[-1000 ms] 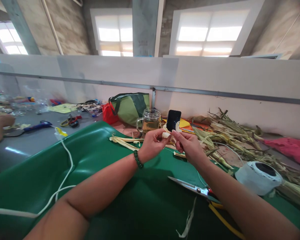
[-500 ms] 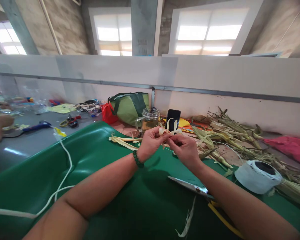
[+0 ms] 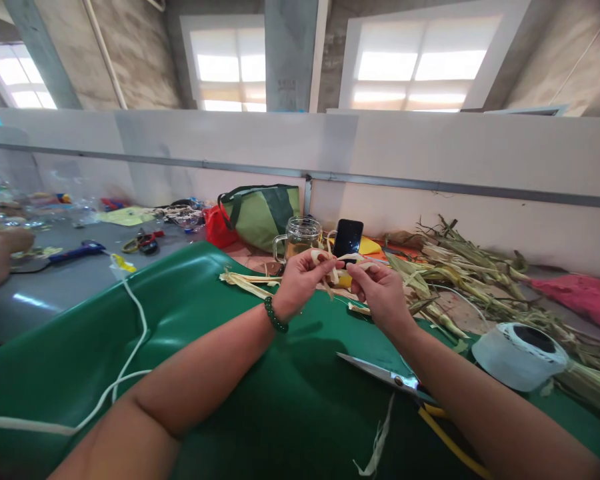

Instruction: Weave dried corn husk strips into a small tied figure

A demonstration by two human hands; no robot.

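Pale strips of corn husk (image 3: 349,257) run between my two hands above the green mat. My left hand (image 3: 303,280), with a dark green bead bracelet at the wrist, pinches one part, and curled ends rise over its fingers. Fingertips of my right hand (image 3: 383,293) are closed on the other part, a short gap away. Scissors (image 3: 380,375) with yellow handles lie partly under my right forearm. A few pale husk strips (image 3: 245,283) rest on the mat beyond my left wrist.
Behind my hands stand a glass mug (image 3: 303,237) and a phone (image 3: 347,239). Dried corn husks (image 3: 445,267) pile at the right, near a white roll (image 3: 520,355). A white cord (image 3: 130,353) crosses the green mat (image 3: 205,413). Another person's hand (image 3: 5,253) shows at far left.
My hands have drawn slightly apart, my right hand moving right, with the husk strip stretched between them. The upright curled ends have changed shape.
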